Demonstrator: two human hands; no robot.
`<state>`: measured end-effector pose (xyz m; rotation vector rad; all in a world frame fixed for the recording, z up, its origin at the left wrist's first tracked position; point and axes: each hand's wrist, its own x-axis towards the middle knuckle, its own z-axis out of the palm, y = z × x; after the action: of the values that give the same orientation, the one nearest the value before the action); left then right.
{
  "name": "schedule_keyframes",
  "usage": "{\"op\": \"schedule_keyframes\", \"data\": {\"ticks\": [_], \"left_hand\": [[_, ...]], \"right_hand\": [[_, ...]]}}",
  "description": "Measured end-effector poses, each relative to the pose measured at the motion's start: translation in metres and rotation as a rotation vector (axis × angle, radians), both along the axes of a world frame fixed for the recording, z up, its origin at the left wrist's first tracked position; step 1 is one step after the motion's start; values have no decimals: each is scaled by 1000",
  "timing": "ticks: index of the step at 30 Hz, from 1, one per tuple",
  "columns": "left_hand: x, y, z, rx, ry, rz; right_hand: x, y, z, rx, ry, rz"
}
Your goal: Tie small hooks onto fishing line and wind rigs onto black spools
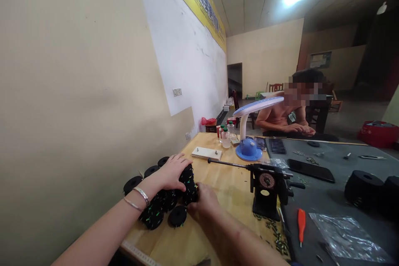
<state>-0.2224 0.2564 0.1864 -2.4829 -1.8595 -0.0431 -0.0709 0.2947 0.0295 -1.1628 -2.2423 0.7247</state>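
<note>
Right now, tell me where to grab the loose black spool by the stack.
Pinch the loose black spool by its rim from above, near side: it lies flat on the table, and the stack in the left hand and right hand crowds its far side.

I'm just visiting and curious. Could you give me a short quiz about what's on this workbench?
1. True or false: the left hand and the right hand both touch the black reels.
2. The base of the desk lamp is: A red, B blue, C green.
3. Fill in: the orange screwdriver lies on the ___ mat.
Key: 1 true; 2 B; 3 grey.
</note>
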Motion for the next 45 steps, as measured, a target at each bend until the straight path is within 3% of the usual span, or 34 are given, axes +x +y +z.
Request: {"op": "schedule_keyframes", "data": {"ticks": [16, 27, 45], "left_hand": [[-3, -2, -4, 44, -79, 5], [-6, -1, -8, 47, -80, 17], [-6, -2, -6, 51, -101, 1]], "right_hand": [[-2, 9, 2, 10, -13, 7], [6, 17, 0, -26, 42, 111], [3, 20, -3, -31, 54, 101]]}}
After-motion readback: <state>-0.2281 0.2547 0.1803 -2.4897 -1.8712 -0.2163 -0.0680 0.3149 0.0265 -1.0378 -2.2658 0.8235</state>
